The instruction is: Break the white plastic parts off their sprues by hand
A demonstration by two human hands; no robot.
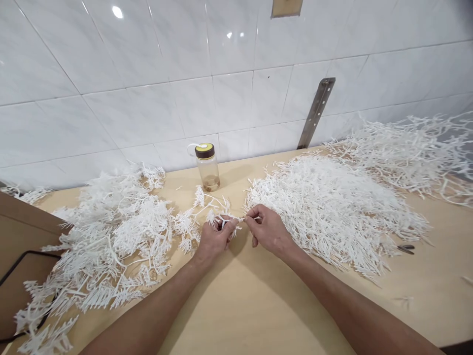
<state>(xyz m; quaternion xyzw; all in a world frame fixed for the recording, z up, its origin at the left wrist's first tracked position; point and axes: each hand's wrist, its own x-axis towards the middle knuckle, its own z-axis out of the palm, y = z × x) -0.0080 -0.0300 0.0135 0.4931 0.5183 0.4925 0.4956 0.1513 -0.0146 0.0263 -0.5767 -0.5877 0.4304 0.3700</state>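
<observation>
A white branching sprig [211,217] is held up between the hands, the left hand [214,240] pinching its stem and the right hand [269,230] pinching its end, with a loose white heap [121,227] to their left, a denser white pile [325,202] to their right and a capped bottle [207,170] standing beyond

The left hand [212,242] hid part of the white, plastic-looking branched sprig [212,216]; its end at the right hand [269,229] was too small to read. The left edge cut off the brown flat-sided box [29,224], the right edge the tangled white strands [406,155].
</observation>
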